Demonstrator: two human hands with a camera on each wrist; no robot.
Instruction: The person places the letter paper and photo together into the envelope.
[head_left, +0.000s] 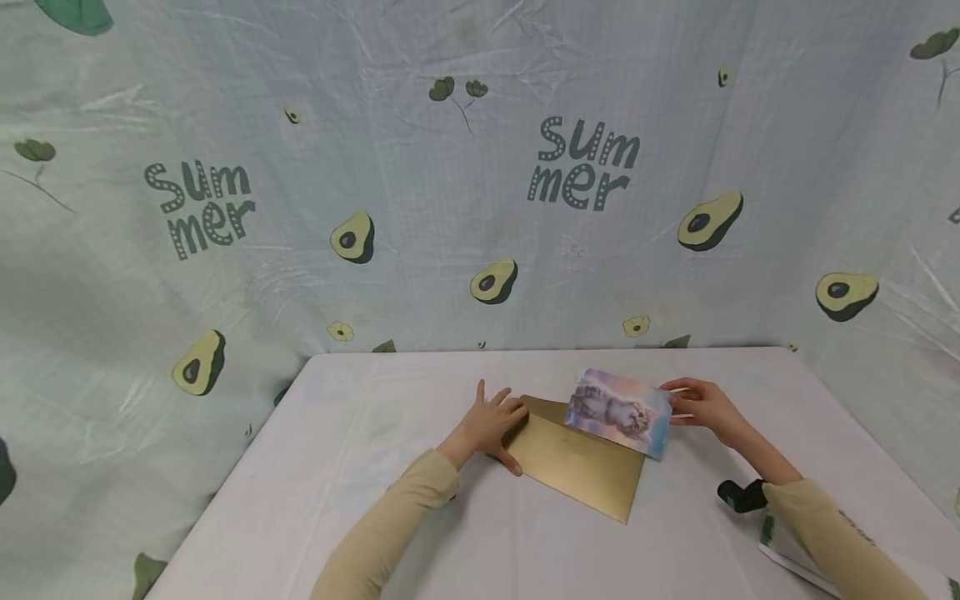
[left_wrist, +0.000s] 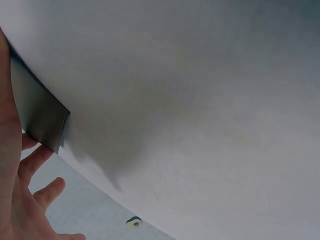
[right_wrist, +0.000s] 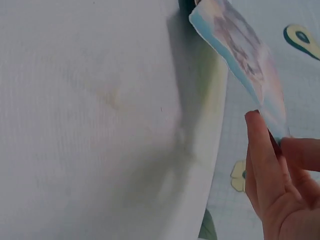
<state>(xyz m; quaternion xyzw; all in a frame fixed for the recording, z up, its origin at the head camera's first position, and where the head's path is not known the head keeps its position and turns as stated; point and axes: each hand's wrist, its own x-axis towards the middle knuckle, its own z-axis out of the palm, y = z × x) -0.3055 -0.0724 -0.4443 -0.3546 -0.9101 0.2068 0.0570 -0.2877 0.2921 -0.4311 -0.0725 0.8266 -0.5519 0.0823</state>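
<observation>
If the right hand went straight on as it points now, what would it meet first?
The picture card, which the right hand pinches by its edge; beyond, depth is unclear, but the gold envelope may come next.

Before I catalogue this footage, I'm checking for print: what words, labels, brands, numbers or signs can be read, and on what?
"sum mer": backdrop cloth, left.
"sum mer": same cloth, right of centre.
Right sleeve: small dark marking, too small to read.
Cloth's right edge: cut-off mark, unreadable.
Gold envelope and picture card: no readable text.
</observation>
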